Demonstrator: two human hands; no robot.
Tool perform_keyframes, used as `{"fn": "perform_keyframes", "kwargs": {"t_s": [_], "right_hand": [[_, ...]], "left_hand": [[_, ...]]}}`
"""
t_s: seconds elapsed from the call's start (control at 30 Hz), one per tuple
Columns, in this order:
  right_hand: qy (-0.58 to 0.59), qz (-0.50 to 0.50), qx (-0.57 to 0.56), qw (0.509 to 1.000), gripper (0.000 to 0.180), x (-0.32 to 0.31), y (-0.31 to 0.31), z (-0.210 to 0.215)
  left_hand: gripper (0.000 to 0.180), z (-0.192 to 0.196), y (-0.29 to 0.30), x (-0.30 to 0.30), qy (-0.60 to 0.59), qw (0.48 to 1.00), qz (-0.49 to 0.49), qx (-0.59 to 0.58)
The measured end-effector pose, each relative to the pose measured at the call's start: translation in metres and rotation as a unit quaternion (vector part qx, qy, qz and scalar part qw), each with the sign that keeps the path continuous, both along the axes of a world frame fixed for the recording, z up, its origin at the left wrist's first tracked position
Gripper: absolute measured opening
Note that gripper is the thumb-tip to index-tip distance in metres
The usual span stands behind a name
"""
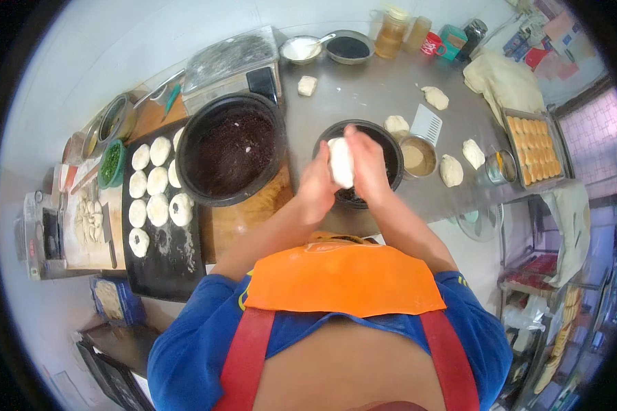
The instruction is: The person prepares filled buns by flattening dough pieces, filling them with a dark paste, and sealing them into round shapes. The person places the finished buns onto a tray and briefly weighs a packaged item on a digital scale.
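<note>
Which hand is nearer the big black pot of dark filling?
Left. The left hand sits just right of the big black pot of dark filling; the right hand is farther right, beyond the white dough piece.

1. A stainless steel counter (370, 89) runs along a pale, plain wall (116, 41)
2. A wire shelf rack (541, 274) stands at the counter's right end
3. A tiled window (593, 133) sits beyond the right edge
4. Soft daylight falls evenly

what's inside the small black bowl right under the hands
The small black bowl holds a dark filling, seen along its near rim. The left hand, right hand and white dough piece cover most of its inside.
</note>
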State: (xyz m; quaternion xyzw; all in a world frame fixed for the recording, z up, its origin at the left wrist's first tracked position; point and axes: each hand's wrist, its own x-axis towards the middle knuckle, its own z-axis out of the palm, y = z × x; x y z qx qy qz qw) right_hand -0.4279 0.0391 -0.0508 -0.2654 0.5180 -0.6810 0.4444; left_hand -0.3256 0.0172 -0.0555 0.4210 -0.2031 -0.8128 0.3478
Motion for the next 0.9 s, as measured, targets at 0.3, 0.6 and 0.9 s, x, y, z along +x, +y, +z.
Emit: {"fn": "perform_keyframes", "kwargs": {"t_s": [0.3,0.6,0.9], "right_hand": [[0.309,-0.010,0.086,0.947,0.031,0.003,0.012,0.023],[-0.155,-0.002,0.084,0.984,0.036,-0.022,-0.010,0.000],[0.140,0.031,0.038,0.989,0.033,-0.015,-0.009,-0.023]], "left_hand": [[0.051,-0.004,-0.027,-0.005,-0.284,0.894,-0.011,-0.348],[0.066,-0.028,-0.020,0.010,-0.009,0.978,-0.173,0.112],[0.035,-0.018,-0.026,0.001,-0.211,0.951,0.039,-0.223]]}}
